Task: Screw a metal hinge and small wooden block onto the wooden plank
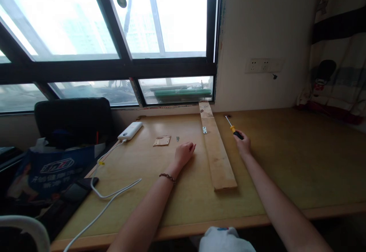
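My right hand (pixel 243 143) is closed around the black and yellow handle of a screwdriver (pixel 233 129). Its metal shaft points up and left, away from me, over the table right of a long wooden board (pixel 219 153). On the left edge of that board sits a small metal hinge (pixel 204 130). My left hand (pixel 184 153) rests at the table left of the board, its fingers curled; whether anything is inside them is hidden. Just beyond it lie a few small screws (pixel 177 139). A small flat tan piece (pixel 162 140) lies farther left.
A white power bank (pixel 130 130) with a white cable (pixel 114 194) is at the table's left edge. The wooden table (pixel 286 168) meets the wall and window behind. Left of it stand a black chair (pixel 74 116) and a blue bag (pixel 54 168). A curtain (pixel 337 53) hangs at right.
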`<state>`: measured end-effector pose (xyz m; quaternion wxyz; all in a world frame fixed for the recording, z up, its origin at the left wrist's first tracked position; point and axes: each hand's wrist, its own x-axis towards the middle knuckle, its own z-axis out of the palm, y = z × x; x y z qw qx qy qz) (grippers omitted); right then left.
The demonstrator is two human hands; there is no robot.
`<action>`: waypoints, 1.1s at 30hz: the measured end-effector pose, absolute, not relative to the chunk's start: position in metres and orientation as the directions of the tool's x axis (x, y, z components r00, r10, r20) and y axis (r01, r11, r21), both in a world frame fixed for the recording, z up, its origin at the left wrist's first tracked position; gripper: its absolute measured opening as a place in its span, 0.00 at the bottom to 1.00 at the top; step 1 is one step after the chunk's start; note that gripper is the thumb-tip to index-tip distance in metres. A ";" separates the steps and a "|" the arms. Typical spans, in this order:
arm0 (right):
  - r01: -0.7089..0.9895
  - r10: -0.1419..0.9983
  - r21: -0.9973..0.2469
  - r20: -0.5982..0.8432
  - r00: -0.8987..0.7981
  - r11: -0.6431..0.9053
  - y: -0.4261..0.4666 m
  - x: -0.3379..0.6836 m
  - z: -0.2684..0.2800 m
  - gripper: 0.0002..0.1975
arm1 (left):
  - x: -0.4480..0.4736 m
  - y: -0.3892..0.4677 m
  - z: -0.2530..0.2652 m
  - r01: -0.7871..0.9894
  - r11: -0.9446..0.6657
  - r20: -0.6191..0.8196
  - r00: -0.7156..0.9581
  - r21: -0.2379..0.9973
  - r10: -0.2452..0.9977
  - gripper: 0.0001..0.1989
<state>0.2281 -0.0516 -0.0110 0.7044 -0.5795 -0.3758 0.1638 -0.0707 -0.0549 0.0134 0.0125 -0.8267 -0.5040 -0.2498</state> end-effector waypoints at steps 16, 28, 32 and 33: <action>-0.766 0.862 -0.626 -0.300 0.409 0.145 -0.069 0.238 0.029 0.21 | -0.069 -0.059 0.018 0.837 -0.488 0.388 0.376 0.248 0.842 0.20; -0.765 0.911 -0.606 -0.151 0.383 0.220 -0.077 0.210 0.033 0.07 | -0.058 -0.048 0.016 0.630 -0.457 0.449 0.187 0.627 0.874 0.20; -0.675 0.920 -0.683 -0.012 0.392 0.278 -0.057 0.197 0.074 0.10 | -0.036 -0.016 0.012 0.230 -0.227 0.249 -0.070 0.946 0.966 0.15; -0.600 0.905 -0.732 0.052 0.423 0.322 -0.049 0.194 0.089 0.11 | -0.029 -0.007 0.012 0.098 -0.152 0.162 -0.102 0.983 0.981 0.14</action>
